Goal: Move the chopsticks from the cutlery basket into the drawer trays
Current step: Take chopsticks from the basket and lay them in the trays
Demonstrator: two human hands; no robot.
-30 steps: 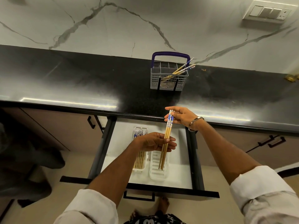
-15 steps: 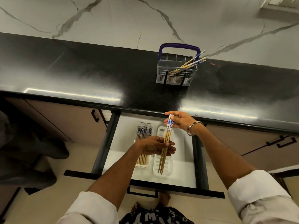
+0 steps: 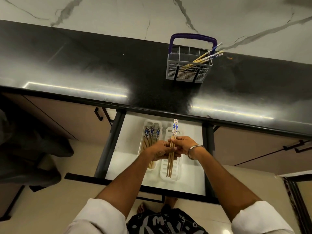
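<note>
In the open drawer below the black surface, two white trays lie side by side. The left tray holds a row of chopsticks with blue-patterned tops pointing toward the surface. The left hand is above its near half, fingers curled round a bundle of chopsticks at mid-length. The bundle lies lengthwise over the right tray, plain tips toward the person, patterned tops toward the surface; whether it touches the tray cannot be told. The right hand, a metal bangle on its wrist, meets the bundle from the right, its fingers pinching the sticks just above the left hand's grip. Farther right, on the surface by the marble wall, stands the grey basket with a purple handle, more chopsticks leaning out over its right corner.
</note>
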